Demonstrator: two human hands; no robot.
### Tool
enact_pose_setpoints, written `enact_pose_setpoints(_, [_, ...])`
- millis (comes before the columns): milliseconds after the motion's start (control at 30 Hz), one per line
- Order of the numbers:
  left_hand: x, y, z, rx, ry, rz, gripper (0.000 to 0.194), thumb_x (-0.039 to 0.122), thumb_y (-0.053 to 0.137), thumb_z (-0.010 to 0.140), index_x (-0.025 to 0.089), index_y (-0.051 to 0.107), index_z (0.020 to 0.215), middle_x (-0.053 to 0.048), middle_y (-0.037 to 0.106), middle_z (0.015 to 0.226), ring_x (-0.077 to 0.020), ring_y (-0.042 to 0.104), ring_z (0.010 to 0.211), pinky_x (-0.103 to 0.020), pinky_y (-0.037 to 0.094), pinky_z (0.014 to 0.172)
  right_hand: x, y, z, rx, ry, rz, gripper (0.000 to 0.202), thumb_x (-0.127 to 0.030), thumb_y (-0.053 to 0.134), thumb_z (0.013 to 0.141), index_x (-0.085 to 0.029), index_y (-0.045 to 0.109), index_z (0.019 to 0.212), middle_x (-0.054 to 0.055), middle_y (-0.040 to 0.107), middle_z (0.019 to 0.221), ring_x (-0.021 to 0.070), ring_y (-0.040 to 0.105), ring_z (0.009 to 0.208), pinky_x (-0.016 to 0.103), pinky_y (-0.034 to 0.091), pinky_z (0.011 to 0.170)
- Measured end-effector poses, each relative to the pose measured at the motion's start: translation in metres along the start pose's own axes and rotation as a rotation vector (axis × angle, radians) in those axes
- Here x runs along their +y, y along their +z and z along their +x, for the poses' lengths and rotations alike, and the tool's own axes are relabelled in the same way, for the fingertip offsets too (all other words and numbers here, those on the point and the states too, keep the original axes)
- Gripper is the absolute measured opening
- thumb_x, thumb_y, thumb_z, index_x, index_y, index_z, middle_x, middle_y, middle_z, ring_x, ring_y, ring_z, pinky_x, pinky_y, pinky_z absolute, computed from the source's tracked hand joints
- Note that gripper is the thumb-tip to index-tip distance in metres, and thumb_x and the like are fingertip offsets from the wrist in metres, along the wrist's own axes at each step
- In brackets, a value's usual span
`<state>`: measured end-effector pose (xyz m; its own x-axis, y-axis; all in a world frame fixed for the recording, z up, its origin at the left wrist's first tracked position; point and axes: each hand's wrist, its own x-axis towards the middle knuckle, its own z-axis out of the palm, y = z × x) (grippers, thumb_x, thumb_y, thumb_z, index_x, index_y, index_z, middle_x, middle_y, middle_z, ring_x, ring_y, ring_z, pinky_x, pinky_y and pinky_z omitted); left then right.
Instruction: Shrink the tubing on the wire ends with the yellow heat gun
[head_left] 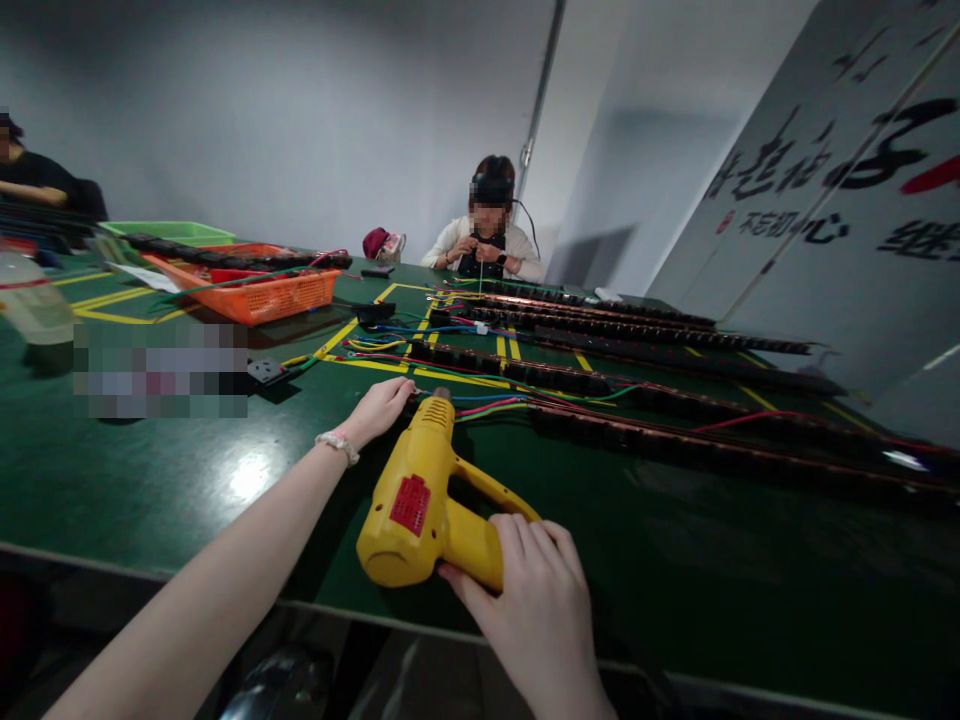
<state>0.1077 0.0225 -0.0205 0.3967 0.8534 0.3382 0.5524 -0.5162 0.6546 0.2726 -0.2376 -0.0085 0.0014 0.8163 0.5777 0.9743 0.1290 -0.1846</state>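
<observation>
A yellow heat gun (409, 505) with a red label is held by its handle in my right hand (536, 590), fingers wrapped around the grip. Its nozzle points away from me, close to my left hand (381, 410). That hand reaches forward with fingers pinched on the ends of coloured wires (491, 406). The tips between the fingers are small and partly hidden by the hand and the nozzle. From there the wires run right to the nearest long dark strip (645, 432) lying on the green table (225, 520).
Several more long strips (600, 322) with wires lie across the table. To the left are an orange basket (281, 293), a green basket (176, 234), a power socket (268, 371) and a plastic bottle (36, 300). A person (486, 235) sits opposite, hands raised; another sits far left.
</observation>
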Motion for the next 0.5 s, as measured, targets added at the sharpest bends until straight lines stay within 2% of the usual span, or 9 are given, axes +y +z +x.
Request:
enact_pose_setpoints(233, [0.0091, -0.0074, -0.0025, -0.010, -0.018, -0.002, 0.042, 0.049, 0.028, 0.087, 0.019, 0.052, 0.071, -0.003, 0.061, 0.074, -0.0182, 0.055, 0.072, -0.028, 0.041, 0.068, -0.0117, 0.0091, 0.0070, -0.052, 0.013, 0.057, 0.041, -0.056, 0.068, 0.071, -0.019, 0.053, 0.083, 0.001, 0.058, 0.077, 0.0201, 0.052, 0.076, 0.036, 0.035, 0.081])
enact_pose_setpoints(500, [0.0085, -0.0093, -0.0020, -0.017, -0.010, -0.005, 0.041, 0.047, 0.032, 0.086, 0.017, 0.058, 0.077, -0.005, 0.066, 0.082, -0.0188, 0.057, 0.076, -0.029, 0.044, 0.075, -0.0074, 0.0078, 0.0074, 0.003, -0.026, 0.071, 0.046, -0.053, 0.074, 0.066, -0.019, 0.055, 0.091, -0.001, 0.061, 0.079, 0.0188, 0.055, 0.076, 0.034, 0.036, 0.079])
